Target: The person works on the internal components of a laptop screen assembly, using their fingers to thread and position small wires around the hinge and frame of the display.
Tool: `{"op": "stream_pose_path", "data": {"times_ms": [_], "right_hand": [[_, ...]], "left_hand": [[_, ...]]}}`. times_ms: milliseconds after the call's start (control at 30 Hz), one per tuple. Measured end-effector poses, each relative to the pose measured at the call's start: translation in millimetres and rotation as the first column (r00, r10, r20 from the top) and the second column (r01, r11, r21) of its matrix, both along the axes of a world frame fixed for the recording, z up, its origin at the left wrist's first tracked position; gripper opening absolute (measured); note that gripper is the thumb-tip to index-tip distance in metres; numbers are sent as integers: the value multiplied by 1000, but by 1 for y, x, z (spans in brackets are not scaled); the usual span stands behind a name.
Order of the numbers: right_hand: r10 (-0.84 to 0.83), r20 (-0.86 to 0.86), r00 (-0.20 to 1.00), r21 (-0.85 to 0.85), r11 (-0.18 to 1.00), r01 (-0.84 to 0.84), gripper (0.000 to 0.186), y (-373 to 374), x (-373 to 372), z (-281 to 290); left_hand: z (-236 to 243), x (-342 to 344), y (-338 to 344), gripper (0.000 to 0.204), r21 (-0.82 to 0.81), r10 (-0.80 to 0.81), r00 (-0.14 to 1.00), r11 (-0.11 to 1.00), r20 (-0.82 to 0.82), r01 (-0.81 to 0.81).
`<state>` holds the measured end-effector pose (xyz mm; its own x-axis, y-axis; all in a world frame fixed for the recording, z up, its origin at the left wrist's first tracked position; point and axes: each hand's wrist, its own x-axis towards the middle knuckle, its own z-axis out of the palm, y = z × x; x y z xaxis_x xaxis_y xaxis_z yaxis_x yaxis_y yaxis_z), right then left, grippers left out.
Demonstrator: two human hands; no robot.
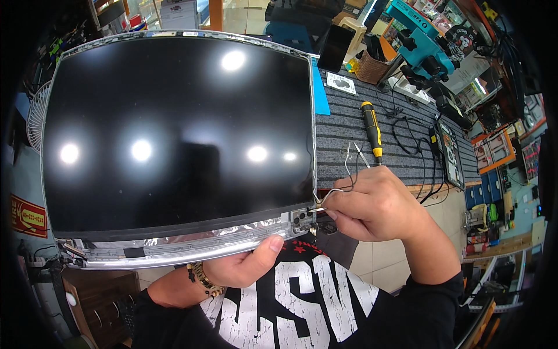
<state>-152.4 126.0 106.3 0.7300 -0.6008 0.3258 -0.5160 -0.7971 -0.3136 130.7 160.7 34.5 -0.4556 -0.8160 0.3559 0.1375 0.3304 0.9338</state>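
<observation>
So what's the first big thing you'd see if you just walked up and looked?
The big black laptop screen panel fills the left and middle, shiny with reflected lights. The left hand grips its lower silver edge, while the right hand pinches thin white cables at the hinge corner. Behind, a yellow-and-black screwdriver lies on the grey ribbed mat.

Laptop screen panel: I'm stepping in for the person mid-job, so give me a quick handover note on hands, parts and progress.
Left hand: grips the bottom edge of the laptop screen panel, holding it upright.
Right hand: pinches the thin white cables at the right hinge bracket.
Yellow-and-black screwdriver: lying unused on the grey mat.
Done: bezel off, foil strip bare.
Left: the cables appear to be still at the hinge.
</observation>
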Motion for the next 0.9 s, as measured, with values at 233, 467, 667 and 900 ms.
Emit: {"op": "stream_pose_path", "data": {"times_ms": [233,467,667,900], "right_hand": [[-47,54,997,3,999,47,18,3,4,3],[-57,48,997,8,998,57,21,4,3,1],[-73,22,997,2,997,73,20,6,8,5],[-89,1,996,41,995,89,14,8,7,4]], "left_hand": [[2,1,0,23,5,-13,1000,1000,17,13],[4,3,1,21,-33,-1,999,999,52,3],[5,1,-1,19,-12,-9,1000,1000,14,9],[3,-2,0,17,-9,13,1000,1000,-28,-13]]}}
